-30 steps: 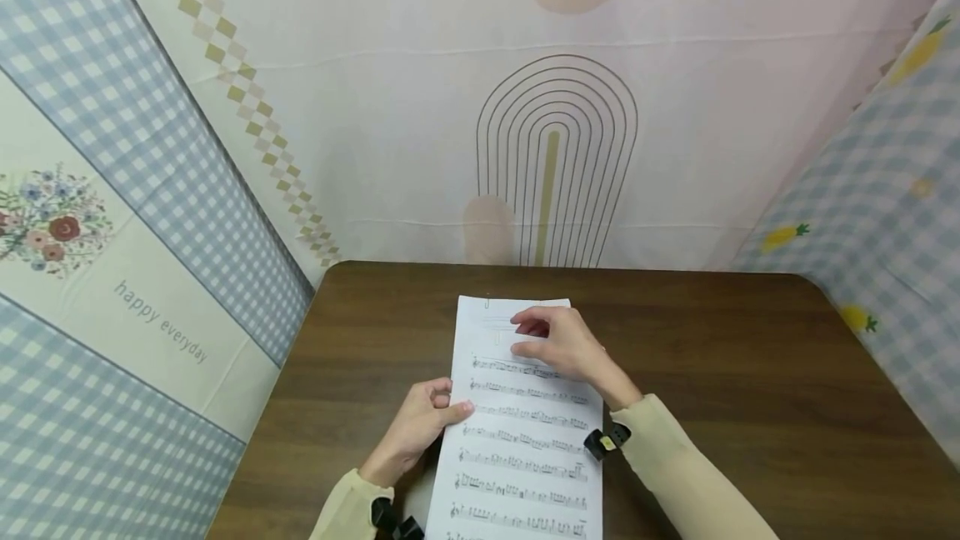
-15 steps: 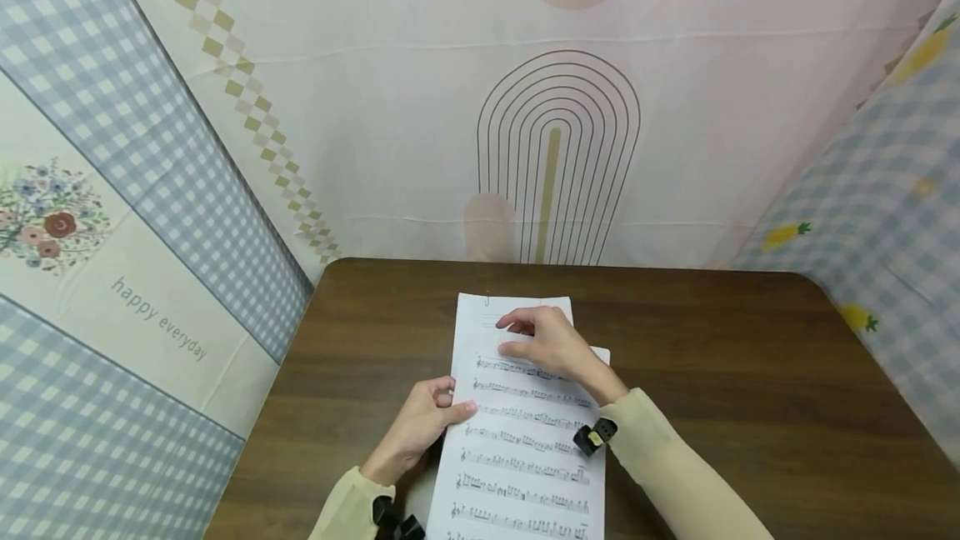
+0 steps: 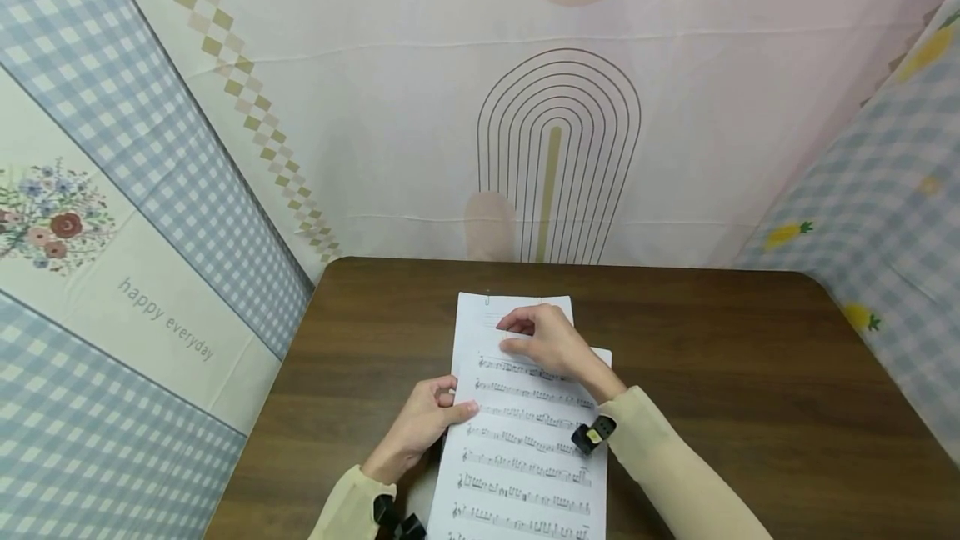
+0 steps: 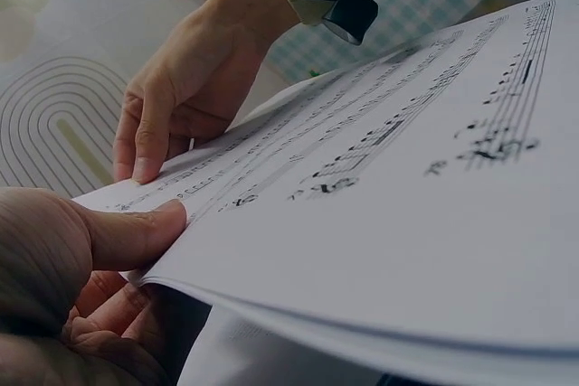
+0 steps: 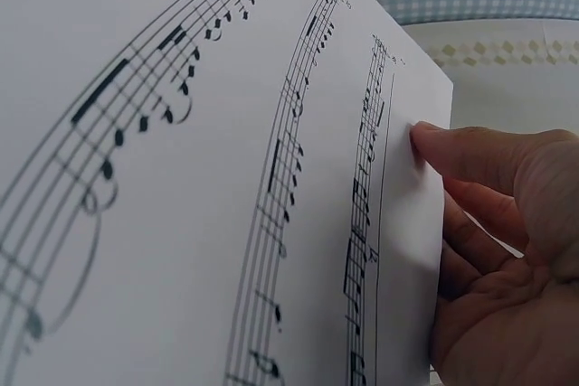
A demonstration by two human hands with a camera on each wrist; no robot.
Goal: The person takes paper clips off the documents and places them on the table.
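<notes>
Gripping sheet music (image 3: 525, 465) by its left edge in the head view, the left hand (image 3: 427, 417) holds it over the wooden table (image 3: 735, 373); the right hand (image 3: 551, 344) pinches its top, another sheet (image 3: 474, 311) showing beyond. Left wrist view: left thumb (image 4: 136, 234) above the pages, fingers beneath. Right wrist view: right thumb (image 5: 479, 155) against the printed face, fingers behind.

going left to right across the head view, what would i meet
Colourful printed flower bouquet, grey "happy everyday" lettering, person's bare left hand, bare right hand, yellow fruit prints with green leaves.
</notes>
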